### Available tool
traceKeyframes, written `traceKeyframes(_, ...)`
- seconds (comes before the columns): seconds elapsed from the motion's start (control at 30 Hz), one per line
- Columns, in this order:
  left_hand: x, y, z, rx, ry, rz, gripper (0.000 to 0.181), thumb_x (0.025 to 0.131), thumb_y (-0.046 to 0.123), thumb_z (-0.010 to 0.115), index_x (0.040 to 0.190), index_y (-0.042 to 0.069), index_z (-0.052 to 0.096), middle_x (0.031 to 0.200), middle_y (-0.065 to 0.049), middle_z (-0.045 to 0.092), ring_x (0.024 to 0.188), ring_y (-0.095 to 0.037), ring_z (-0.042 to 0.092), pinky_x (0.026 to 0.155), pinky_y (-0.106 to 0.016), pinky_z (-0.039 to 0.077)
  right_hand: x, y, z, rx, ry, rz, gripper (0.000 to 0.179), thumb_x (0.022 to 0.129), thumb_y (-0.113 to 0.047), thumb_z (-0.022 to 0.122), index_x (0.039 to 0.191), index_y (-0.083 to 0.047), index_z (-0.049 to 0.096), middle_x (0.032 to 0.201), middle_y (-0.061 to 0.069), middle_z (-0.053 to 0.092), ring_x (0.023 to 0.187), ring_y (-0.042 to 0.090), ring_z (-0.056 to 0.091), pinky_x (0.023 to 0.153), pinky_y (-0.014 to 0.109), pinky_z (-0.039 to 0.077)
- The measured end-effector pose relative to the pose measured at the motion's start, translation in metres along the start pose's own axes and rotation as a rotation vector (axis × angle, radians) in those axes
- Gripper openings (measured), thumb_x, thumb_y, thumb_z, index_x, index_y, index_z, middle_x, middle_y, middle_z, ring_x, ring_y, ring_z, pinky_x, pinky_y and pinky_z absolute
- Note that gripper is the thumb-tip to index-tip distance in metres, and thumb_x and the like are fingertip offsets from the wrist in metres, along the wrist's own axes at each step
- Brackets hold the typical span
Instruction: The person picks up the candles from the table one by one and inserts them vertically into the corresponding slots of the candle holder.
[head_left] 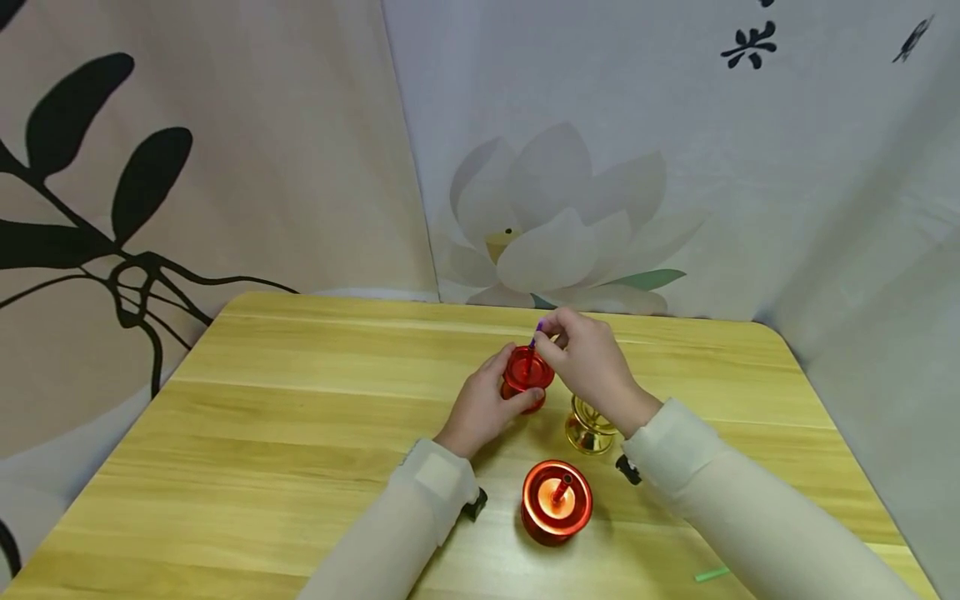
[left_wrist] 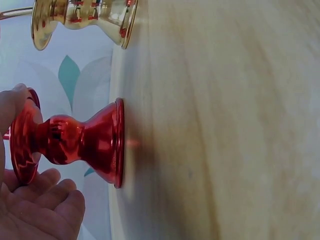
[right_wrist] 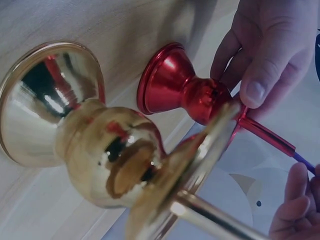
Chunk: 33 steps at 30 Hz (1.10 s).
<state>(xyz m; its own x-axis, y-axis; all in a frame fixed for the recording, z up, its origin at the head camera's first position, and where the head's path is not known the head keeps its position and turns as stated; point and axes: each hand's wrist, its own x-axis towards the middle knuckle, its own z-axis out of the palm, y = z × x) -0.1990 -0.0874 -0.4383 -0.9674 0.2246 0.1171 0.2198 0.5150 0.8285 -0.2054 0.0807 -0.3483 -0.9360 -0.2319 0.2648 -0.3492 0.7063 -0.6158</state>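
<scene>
A shiny red candlestick (head_left: 517, 389) stands upright on the table, with a thin tube rising from its dish. My left hand (head_left: 480, 408) holds it by the dish; the thumb lies on the near side and the fingers on the far side. Between right-hand fingertips I pinch a slim purple stick (right_wrist: 303, 160), its lower end at the mouth of the red tube. How far it reaches inside is hidden. My right hand (head_left: 592, 358) is above the dish. Below that wrist a gold candlestick (right_wrist: 110, 155) stands upright, partly covered by the hand in the head view.
Nearer the front, between my forearms, another red candlestick (head_left: 555, 508) stands with its tube up. A green stick (head_left: 711, 575) lies by the right sleeve, partly covered. Behind the wooden table (head_left: 300, 392) hangs a printed curtain (head_left: 570, 100) with a flower.
</scene>
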Motion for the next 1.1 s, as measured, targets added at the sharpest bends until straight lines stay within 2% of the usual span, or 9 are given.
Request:
traceKeyframes(0.3, -0.001, -0.003, 0.002, -0.011, 0.006, 0.022, 0.078, 0.091, 0.035, 0.076, 0.153, 0.006, 0.040, 0.143, -0.008, 0.055, 0.127, -0.024, 0.057, 0.108, -0.041, 0.046, -0.003, -0.001, 0.000, -0.020, -0.034, -0.010, 0.015, 0.097, -0.018, 0.065, 0.106, -0.007, 0.070, 0.096, 0.004, 0.074, 0.077, 0.015, 0.068, 0.065, 0.032, 0.059)
traceKeyframes(0.43, 0.000, -0.003, 0.002, -0.009, 0.011, 0.035, 0.075, 0.091, 0.034, 0.076, 0.152, 0.008, 0.042, 0.141, -0.007, 0.057, 0.125, -0.023, 0.058, 0.107, -0.041, 0.047, -0.005, -0.001, -0.002, -0.029, -0.043, -0.001, 0.017, 0.097, -0.023, 0.067, 0.106, -0.009, 0.071, 0.096, 0.003, 0.075, 0.076, 0.014, 0.068, 0.064, 0.031, 0.058)
traceKeyframes(0.57, 0.000, -0.002, 0.001, -0.001, 0.013, 0.019, 0.077, 0.091, 0.036, 0.076, 0.153, 0.008, 0.041, 0.142, -0.007, 0.057, 0.126, -0.023, 0.057, 0.107, -0.040, 0.046, -0.011, 0.000, -0.008, -0.047, -0.029, -0.003, 0.022, 0.097, -0.030, 0.068, 0.106, -0.010, 0.072, 0.097, 0.002, 0.074, 0.079, 0.015, 0.067, 0.065, 0.032, 0.057)
traceKeyframes(0.83, 0.000, -0.001, 0.000, 0.036, -0.003, -0.022, 0.088, 0.090, 0.039, 0.076, 0.158, 0.005, 0.030, 0.156, -0.011, 0.042, 0.139, -0.027, 0.046, 0.113, -0.042, 0.039, -0.031, 0.007, -0.023, -0.074, -0.011, -0.032, 0.018, 0.097, -0.027, 0.069, 0.103, -0.010, 0.071, 0.098, 0.001, 0.072, 0.083, 0.017, 0.065, 0.068, 0.035, 0.055)
traceKeyframes(1.1, -0.005, -0.001, -0.005, 0.072, 0.004, -0.009, 0.098, 0.089, 0.050, 0.073, 0.160, 0.006, 0.022, 0.163, -0.010, 0.027, 0.147, -0.029, 0.033, 0.118, -0.046, 0.031, -0.048, 0.012, -0.034, -0.099, -0.001, -0.034, 0.017, 0.096, -0.027, 0.070, 0.103, -0.011, 0.072, 0.098, 0.000, 0.072, 0.086, 0.018, 0.066, 0.076, 0.040, 0.056)
